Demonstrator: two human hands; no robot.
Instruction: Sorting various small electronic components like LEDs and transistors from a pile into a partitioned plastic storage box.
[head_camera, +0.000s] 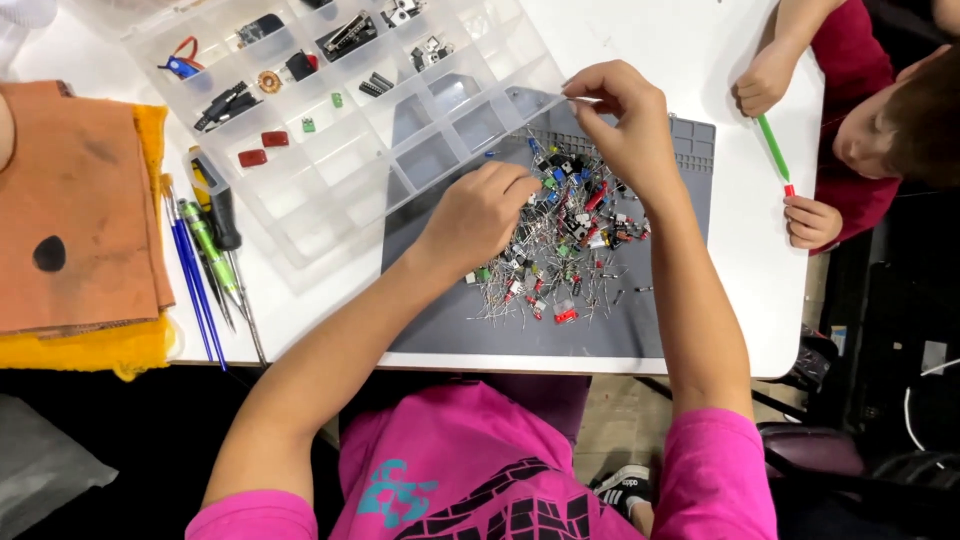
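A pile of small electronic components with thin wire leads lies on a grey work mat. My left hand rests on the pile's left edge, fingers curled down among the parts. My right hand hovers over the pile's far side, thumb and forefinger pinched on a thin wire-lead component next to the corner of a clear compartment organiser box. The box holds a few sorted parts in its far cells.
Screwdrivers and blue pens lie left of the box beside brown and yellow cloths. At the table's right edge another person's hands hold a green pen. The white table's front edge runs just past the mat.
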